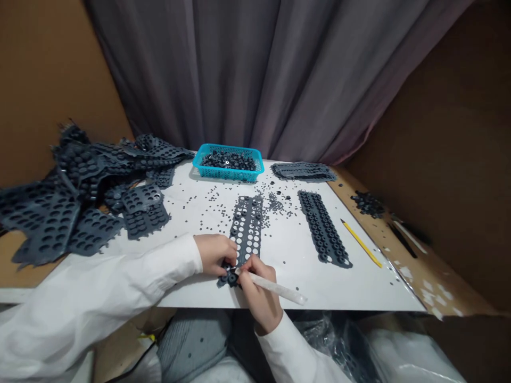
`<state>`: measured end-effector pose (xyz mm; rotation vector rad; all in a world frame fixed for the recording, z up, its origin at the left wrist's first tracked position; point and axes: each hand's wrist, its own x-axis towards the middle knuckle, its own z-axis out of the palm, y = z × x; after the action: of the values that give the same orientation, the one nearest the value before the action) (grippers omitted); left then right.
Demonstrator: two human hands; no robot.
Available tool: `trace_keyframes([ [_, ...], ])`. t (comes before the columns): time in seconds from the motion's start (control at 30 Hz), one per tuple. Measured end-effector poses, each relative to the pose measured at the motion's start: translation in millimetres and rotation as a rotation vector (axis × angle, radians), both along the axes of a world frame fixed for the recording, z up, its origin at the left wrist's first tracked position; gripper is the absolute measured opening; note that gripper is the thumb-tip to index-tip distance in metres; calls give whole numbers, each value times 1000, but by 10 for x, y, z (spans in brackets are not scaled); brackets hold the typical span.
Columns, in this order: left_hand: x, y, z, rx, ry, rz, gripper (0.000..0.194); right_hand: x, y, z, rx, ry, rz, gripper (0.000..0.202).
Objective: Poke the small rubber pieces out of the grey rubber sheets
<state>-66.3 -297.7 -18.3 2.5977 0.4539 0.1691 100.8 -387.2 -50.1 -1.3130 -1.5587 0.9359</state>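
A dark rubber strip [250, 223] with rows of round holes lies lengthwise in front of me on the white board. Its near end carries several small black ring-shaped parts [231, 277]. Thumb and fingers of my left hand [216, 253] are closed at that near end, pressing on the strip and the parts. My right hand [260, 290] grips a white pen-like tool [279, 290] as one holds a pencil. The tool's tip points at the ring parts between both hands, partly hidden by my fingers.
A blue basket [228, 174] of black parts stands at the back. Rubber sheets [83, 207] pile up on the left. To the right lie another strip [324, 229], a stack of strips [303, 171], a yellow pencil [361, 243] and a black heap [367, 204]. Tiny dark discs are scattered across the board.
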Motion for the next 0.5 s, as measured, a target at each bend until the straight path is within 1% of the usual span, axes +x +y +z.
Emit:
trace_keyframes([
  [0.07, 39, -35, 28, 84, 91, 6, 14, -2, 2, -3, 6, 0, 2, 16],
  [0.13, 62, -82, 26, 164, 150, 24, 10, -2, -2, -7, 5, 1, 2, 17],
  [0.2, 65, -123, -7, 209, 156, 65, 11, 1, -9, -9, 10, 5, -2, 17],
  [0.27, 48, -146, -58, 211, 123, 109, 17, 5, -16, -7, 20, 5, 4, 17],
  [0.37, -14, -157, -129, 148, 48, 142, 21, 17, -20, -3, 24, -21, 18, 18],
  [0.43, -69, -171, -155, 46, -42, 139, 21, 24, -18, -2, 17, -42, 25, 19],
  [0.5, -124, -201, -164, -81, -160, 202, 20, 28, -16, -4, 10, -49, 31, 19],
])
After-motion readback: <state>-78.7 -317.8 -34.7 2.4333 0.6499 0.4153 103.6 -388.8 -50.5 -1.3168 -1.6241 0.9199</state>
